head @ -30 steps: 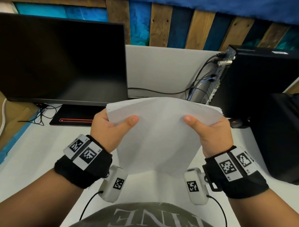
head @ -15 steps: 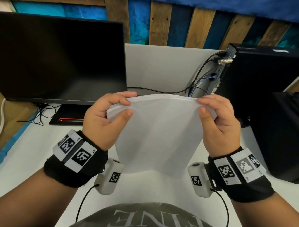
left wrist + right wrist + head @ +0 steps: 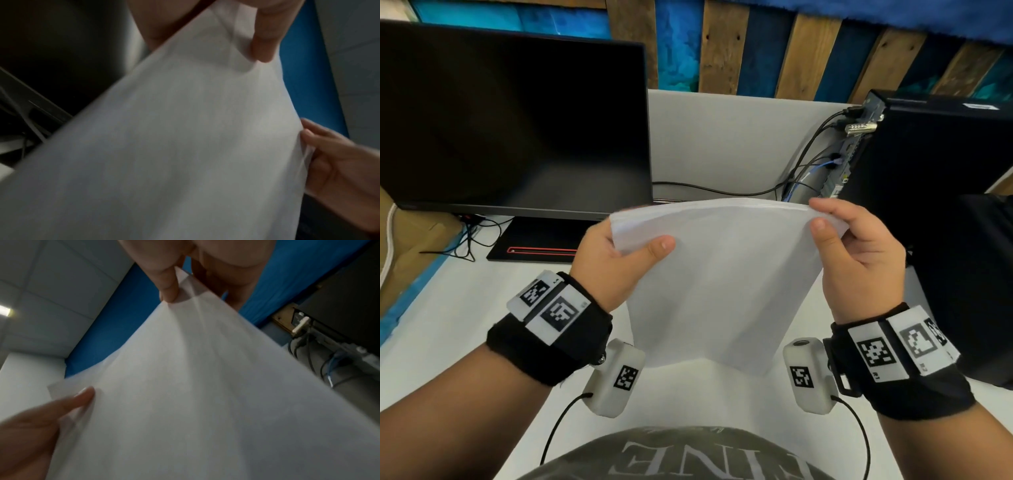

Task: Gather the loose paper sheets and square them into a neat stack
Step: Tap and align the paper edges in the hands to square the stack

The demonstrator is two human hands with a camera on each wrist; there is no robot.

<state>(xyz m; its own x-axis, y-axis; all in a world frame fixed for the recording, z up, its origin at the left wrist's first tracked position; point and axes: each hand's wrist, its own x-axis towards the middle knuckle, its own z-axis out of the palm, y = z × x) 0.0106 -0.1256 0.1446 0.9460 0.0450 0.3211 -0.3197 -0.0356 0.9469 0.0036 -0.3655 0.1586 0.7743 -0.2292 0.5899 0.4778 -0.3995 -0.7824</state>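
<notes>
Above a white desk point(image 3: 448, 329) with dark monitor point(image 3: 510, 120) left, black computer tower point(image 3: 935, 164) right, blue-and-wood plank wall point(image 3: 756, 44) behind: paper sheets point(image 3: 719, 274) bowed in midair, pinched at upper corners by left hand point(image 3: 609, 263) and right hand point(image 3: 859, 260).

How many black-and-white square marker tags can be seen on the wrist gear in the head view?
6 at least: two on the left wristband, three on the right wristband, one on each wrist camera. More may be hidden.
</notes>
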